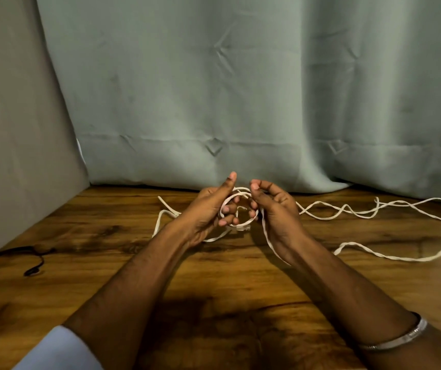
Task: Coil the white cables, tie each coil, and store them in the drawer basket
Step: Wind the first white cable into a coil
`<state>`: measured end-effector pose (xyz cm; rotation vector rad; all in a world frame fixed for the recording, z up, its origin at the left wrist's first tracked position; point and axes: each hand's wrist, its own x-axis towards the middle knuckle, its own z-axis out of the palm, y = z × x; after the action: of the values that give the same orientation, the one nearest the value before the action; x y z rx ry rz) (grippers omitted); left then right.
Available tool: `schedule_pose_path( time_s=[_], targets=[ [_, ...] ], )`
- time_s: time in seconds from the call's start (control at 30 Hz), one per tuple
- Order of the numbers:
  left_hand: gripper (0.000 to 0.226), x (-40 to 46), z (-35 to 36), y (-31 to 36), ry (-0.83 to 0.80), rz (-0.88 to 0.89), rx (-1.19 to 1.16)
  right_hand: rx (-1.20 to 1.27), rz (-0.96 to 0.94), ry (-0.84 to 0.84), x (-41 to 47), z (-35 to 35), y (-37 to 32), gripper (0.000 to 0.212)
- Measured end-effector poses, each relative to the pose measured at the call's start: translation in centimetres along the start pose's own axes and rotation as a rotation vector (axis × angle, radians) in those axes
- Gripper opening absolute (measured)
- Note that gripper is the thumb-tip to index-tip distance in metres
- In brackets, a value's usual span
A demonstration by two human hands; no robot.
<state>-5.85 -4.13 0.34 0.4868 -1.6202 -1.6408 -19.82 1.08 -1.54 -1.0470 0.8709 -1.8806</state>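
Above wooden table, left hand and right hand fingers curl around white cable coil between them.

left hand + right hand: grip white cable coil | over wooden table

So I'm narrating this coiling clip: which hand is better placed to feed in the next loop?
Probably the right hand: the loose white cable trails off on its side, while the left hand holds the small coil.
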Motion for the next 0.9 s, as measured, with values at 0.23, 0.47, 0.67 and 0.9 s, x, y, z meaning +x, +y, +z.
schedule_pose_path(
  time_s=[0.23,0.47,0.67,0.9],
  targets=[
    [0.033,-0.3,0.1,0.6,-0.129,0.039,0.152,0.137,0.065,0.053,0.4,-0.6,0.1,0.004],
    [0.042,-0.3,-0.3,1.5,0.059,-0.037,-0.077,-0.164,-0.057,-0.104,-0.2,0.1,0.3,0.029],
    [0.04,0.5,-1.8,2.0,0.286,0.035,-0.261,-0.792,-0.358,-0.157,-0.4,-1.4,0.4,0.042],
    [0.038,1.2,-5.0,2.5,0.394,0.046,-0.313,-1.325,-0.496,-0.456,0.3,-2.5,0.2,0.044]
  ],
)
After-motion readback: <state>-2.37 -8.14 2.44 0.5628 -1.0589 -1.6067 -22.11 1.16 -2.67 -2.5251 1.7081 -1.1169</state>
